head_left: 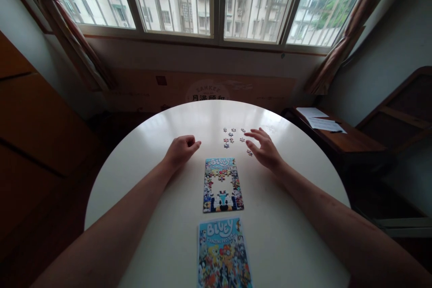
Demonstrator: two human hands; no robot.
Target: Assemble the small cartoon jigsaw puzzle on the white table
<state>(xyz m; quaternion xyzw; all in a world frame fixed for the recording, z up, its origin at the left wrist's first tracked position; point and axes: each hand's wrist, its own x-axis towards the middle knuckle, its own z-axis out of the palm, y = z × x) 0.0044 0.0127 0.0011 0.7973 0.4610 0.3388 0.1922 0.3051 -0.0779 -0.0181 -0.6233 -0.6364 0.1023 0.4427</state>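
A partly assembled jigsaw puzzle [240, 189] lies on the white round table [145, 234], with an uncovered white gap in its middle. Several loose puzzle pieces [226, 140] are scattered just beyond it. My left hand [182, 148] rests left of the pieces, fingers curled and thumb pointing right; nothing shows in it. To the right of the pieces is my right hand [265, 147], its thumb and fingers apart. Its fingertips are close to a few pieces, and one piece [249, 152] lies by the thumb. Whether they touch is too small to tell.
A printed picture sheet [222, 252] with "BLUEY" lettering lies nearest me, below the puzzle. On the right, a wooden side table [357, 141] bears papers [320, 121] and a pen. Behind the table are a barred window [175, 0] and a long printed box [141, 87].
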